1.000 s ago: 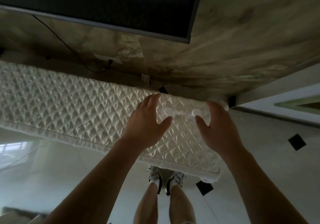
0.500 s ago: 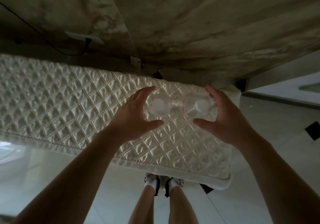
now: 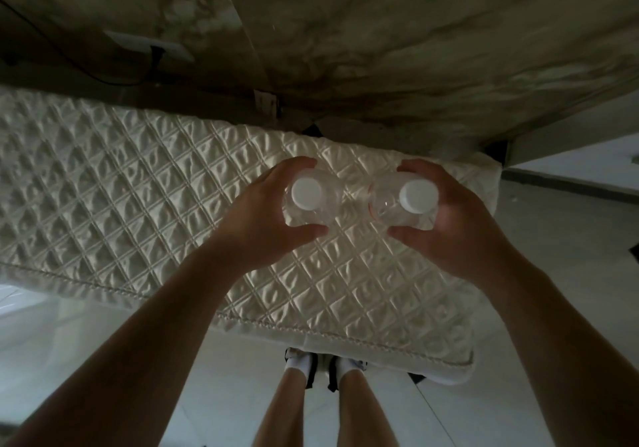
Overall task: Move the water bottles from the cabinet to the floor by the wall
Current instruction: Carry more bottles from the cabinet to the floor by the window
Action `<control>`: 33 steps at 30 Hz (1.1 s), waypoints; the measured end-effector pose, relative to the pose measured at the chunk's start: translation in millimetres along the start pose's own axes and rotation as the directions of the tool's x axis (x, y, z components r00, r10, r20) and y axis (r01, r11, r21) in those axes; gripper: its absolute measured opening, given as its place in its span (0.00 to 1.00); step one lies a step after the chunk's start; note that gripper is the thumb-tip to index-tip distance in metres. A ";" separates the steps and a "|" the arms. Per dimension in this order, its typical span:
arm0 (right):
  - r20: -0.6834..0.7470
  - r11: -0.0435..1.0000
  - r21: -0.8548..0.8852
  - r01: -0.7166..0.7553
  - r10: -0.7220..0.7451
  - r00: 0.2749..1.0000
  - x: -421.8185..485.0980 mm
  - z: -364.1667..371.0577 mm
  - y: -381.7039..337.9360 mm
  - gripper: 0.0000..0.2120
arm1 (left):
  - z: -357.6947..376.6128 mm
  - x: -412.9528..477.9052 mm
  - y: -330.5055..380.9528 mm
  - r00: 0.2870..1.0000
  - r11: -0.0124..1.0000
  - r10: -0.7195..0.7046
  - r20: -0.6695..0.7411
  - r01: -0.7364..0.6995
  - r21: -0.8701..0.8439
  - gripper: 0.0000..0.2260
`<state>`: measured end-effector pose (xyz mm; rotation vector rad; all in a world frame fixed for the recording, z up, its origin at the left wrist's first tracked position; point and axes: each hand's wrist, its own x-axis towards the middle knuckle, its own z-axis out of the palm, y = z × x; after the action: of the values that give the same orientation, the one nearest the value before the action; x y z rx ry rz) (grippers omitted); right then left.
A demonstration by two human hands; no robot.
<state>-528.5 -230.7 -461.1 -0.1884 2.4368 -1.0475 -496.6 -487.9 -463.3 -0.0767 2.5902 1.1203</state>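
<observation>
Above the quilted cabinet cover (image 3: pixel 138 204): pick-up step.
Left hand (image 3: pixel 262 229) wraps the left bottle (image 3: pixel 307 201); right hand (image 3: pixel 460 229) wraps the right bottle (image 3: pixel 403 204). Next, likely: carry both to the floor (image 3: pixel 560 246) by the wall (image 3: pixel 432 32).

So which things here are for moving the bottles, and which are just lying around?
For the job:
- left water bottle, gripped by the left hand
- right water bottle, gripped by the right hand
- quilted cabinet top beneath them
- floor
- wall

Just there:
- wall socket
- black cable
- shoes
</observation>
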 end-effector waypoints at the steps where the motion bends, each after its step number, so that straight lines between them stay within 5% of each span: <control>1: -0.005 1.000 -0.002 0.003 -0.003 1.000 0.3 -0.1 -0.5 0.38 | -0.7 0.5 -0.7 1.000 1.000 0.005 -0.003 -0.005 -0.004 0.37; 16: -0.071 0.998 0.056 0.003 0.001 0.997 -23.2 -25.1 -28.7 0.34 | -29.1 -21.6 25.6 0.998 0.998 0.040 -0.054 -0.042 -0.036 0.30; 33: -0.107 0.989 0.142 0.032 -0.017 0.994 -106.1 -112.2 -166.1 0.30 | -154.9 -101.1 140.6 0.960 0.985 0.126 -0.251 -0.152 -0.086 0.32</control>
<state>-499.2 -241.5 -236.5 -0.1176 2.4449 -1.2684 -466.2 -509.6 -234.0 -0.0603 2.7875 1.3760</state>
